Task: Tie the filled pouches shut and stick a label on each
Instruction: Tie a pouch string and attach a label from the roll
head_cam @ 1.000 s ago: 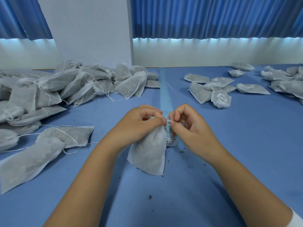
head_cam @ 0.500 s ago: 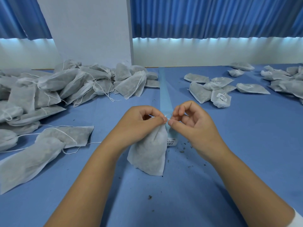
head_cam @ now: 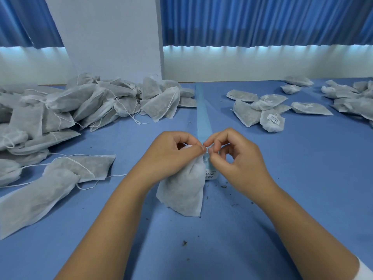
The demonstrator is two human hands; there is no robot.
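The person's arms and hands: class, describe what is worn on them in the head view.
The left hand and right hand are bare: no gloves, rings or watch show. The left forearm and right forearm are bare too. A white sleeve edge shows on the right arm at the lower right corner; none on the left.

Left hand (head_cam: 171, 156) gripping pouch (head_cam: 182, 190) neck, right hand (head_cam: 234, 158) pinching drawstring
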